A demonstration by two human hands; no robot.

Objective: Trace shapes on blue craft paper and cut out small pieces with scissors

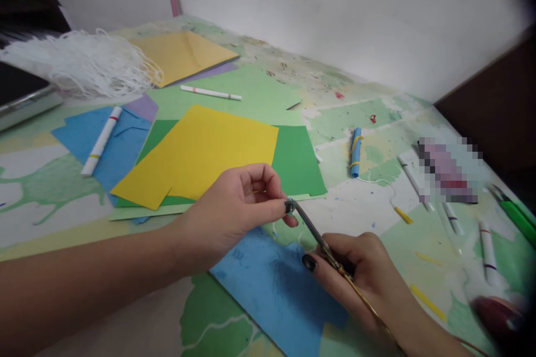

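Observation:
My left hand (247,201) is closed in a pinch above the papers; what its thumb and fingertips hold is too small to name. My right hand (360,279) grips dark and gold scissors (322,245), whose tips reach the left fingertips. Under both hands lies a blue sheet (272,284) with dark smudges. Beyond the left hand, a yellow sheet (209,150) rests over a green sheet (297,159). A rolled blue paper (355,153) wound with yellow, with white string and a small yellow piece (403,215), lies to the right.
White cords (100,61) are heaped at the back left beside a golden board (188,53). White markers (100,142) lie on the left papers and at the right (487,251). Yellow strips (428,301) and a green-handled tool (519,217) sit near the right edge.

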